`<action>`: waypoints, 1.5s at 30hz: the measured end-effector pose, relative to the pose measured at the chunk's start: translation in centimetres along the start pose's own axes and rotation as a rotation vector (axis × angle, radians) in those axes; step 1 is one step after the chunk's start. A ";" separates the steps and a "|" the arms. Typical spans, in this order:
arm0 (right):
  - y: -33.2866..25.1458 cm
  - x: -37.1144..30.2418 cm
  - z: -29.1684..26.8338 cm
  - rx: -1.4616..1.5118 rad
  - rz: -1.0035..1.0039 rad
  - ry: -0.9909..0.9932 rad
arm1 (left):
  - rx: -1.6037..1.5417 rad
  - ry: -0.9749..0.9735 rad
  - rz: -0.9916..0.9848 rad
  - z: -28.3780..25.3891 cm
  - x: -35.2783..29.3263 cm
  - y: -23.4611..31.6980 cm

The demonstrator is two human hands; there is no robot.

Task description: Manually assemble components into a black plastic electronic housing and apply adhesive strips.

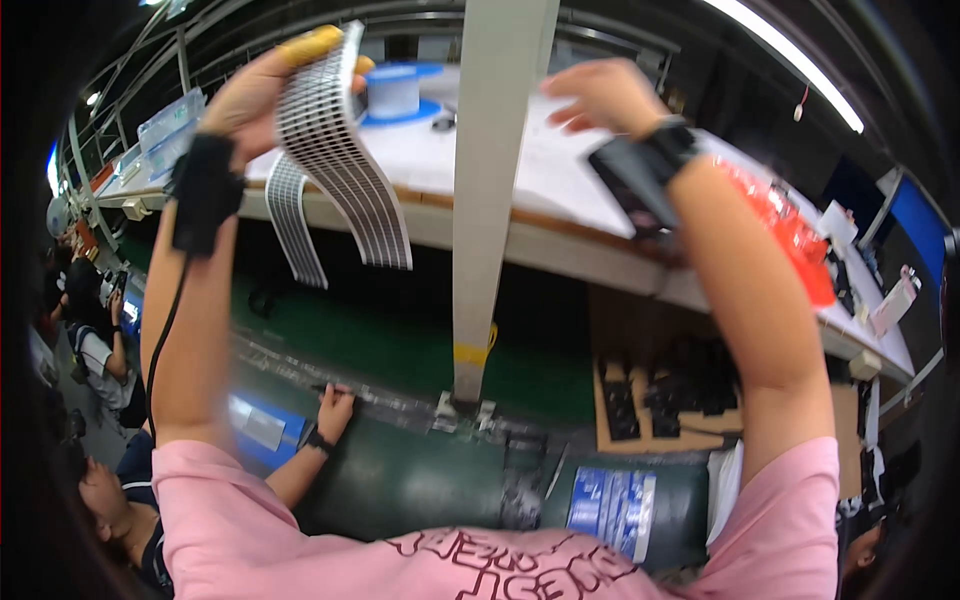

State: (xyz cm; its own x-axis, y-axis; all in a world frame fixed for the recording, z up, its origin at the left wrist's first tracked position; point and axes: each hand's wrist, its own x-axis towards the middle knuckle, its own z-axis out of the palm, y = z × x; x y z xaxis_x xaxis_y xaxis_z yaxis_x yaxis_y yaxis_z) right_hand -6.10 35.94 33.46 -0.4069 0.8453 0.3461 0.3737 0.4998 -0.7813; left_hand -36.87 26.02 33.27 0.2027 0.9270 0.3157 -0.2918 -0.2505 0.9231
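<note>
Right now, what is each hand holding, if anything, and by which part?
The left hand holds the black-and-white gridded strip near its upper end, with the rest hanging down. The right hand visibly holds nothing.

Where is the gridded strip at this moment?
In the head view, the strip is at the upper left: it hangs from the left hand, in front of the table, beside the blue-and-white reel.

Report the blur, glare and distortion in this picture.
Head view: the right hand looks motion-blurred, while the gridded strip in the left hand is crisper; head view: the overhead lamp glares white; head view: the edge of the workbench bends and the corners go black.
</note>
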 end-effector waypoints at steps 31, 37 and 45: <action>28.0 -70.2 12.8 0.656 0.502 0.482 | 0.887 -0.465 -0.129 36.7 -19.0 -56.7; 29.9 -70.6 12.4 0.576 0.494 0.477 | 0.883 -0.410 -0.201 36.9 -19.2 -58.3; 30.0 -70.5 10.4 -0.181 0.393 0.182 | 1.056 -0.402 0.003 37.8 -19.4 -59.2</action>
State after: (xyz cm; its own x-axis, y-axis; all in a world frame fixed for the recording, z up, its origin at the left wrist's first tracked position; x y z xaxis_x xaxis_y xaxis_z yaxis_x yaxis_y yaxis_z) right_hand 25.12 -10.64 -19.85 -0.0585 0.9884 0.1400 0.6163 0.1460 -0.7738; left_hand 11.85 12.30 -19.19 0.5449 0.8168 0.1897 0.6051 -0.5396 0.5854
